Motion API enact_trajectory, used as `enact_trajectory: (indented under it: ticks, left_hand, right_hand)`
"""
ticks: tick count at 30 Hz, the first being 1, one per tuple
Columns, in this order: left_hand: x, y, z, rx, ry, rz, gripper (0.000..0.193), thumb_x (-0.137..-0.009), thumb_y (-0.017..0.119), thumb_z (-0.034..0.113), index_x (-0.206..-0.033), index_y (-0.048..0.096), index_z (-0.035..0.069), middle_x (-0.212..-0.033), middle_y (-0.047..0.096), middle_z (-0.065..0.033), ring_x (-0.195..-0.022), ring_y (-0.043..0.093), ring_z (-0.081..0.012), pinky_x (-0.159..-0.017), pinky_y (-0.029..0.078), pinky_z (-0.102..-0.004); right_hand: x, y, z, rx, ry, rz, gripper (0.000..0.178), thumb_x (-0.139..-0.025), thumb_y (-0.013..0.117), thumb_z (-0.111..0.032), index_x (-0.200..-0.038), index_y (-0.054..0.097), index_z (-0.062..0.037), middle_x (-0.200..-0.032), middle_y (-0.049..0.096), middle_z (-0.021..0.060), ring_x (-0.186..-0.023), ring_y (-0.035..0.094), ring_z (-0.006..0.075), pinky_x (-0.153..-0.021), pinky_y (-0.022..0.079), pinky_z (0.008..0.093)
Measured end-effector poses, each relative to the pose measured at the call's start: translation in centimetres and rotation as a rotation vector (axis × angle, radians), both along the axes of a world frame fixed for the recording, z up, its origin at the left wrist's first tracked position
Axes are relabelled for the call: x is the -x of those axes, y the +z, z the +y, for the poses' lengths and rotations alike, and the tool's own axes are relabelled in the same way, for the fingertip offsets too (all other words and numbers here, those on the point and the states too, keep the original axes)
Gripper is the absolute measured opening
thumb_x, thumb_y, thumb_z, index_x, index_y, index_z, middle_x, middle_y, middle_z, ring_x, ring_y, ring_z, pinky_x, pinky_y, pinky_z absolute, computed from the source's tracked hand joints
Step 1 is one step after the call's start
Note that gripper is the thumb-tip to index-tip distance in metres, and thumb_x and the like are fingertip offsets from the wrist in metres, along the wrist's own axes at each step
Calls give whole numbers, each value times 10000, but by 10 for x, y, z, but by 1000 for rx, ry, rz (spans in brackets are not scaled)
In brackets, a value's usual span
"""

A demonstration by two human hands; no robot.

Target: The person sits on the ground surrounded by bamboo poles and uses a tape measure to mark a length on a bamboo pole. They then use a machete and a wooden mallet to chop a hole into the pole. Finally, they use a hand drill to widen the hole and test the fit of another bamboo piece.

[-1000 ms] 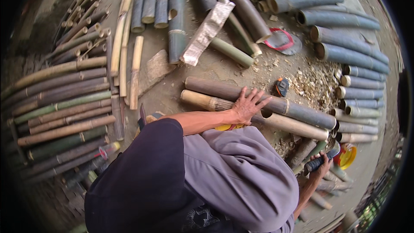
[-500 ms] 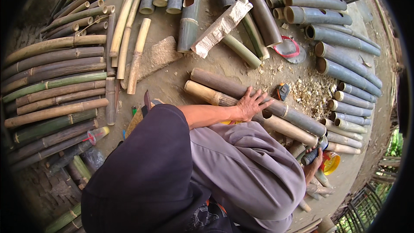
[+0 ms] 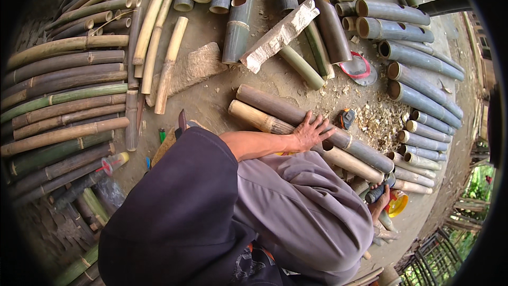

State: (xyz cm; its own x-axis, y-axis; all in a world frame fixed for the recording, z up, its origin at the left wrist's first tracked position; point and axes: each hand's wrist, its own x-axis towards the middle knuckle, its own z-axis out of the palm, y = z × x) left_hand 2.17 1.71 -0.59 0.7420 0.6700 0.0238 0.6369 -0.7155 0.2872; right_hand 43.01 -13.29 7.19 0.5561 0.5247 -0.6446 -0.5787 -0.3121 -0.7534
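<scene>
The left hand (image 3: pixel 313 131) hides a stretch of the dark tube (image 3: pixel 346 140) and the pale tube (image 3: pixel 355 163). Grey trousers (image 3: pixel 312 201) cover most of the right forearm; the tool (image 3: pixel 374 195) in the right hand (image 3: pixel 379 204) is too small to identify. Only a sliver of a yellow thing (image 3: pixel 284 153) shows below the left forearm (image 3: pixel 259 144). The top edge cuts the upper tubes (image 3: pixel 241 32).
</scene>
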Motion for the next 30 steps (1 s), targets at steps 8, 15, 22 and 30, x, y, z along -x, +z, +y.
enact_trajectory:
  ticks: [8,15,22,30]
  left_hand:
    - [1,-17,3,-142,41,-5,658,-828,542,250,-1444,320,183,-1356,402,-164,-1227,394,-349,-955,287,-645]
    - [-13,21,11,137,-11,214,1305,-379,879,492,-1470,229,193,-1395,328,-95,-1320,288,-296,-1028,226,-568]
    - [-14,29,6,38,-19,149,1301,-351,854,516,-1437,256,121,-1386,334,-128,-1304,313,-321,-1061,208,-566]
    - [-5,14,9,-108,-118,16,1220,-405,745,623,-1397,336,41,-1327,405,-181,-1229,398,-361,-1006,278,-549]
  right_hand:
    - [61,-2,9,-98,-313,-363,175,-923,513,-148,-1040,422,-56,-764,573,130,-555,582,264,-488,526,393]
    - [129,17,11,-163,-509,-600,356,-894,523,-72,-1201,342,-72,-675,529,56,-480,525,165,-438,510,336]
    - [194,-21,-28,-68,-671,-473,331,-901,533,-125,-1172,434,37,-695,555,88,-539,576,167,-498,490,299]
    - [207,-28,-45,37,-594,-429,193,-931,544,-157,-1040,508,-2,-676,581,48,-561,578,121,-545,480,273]
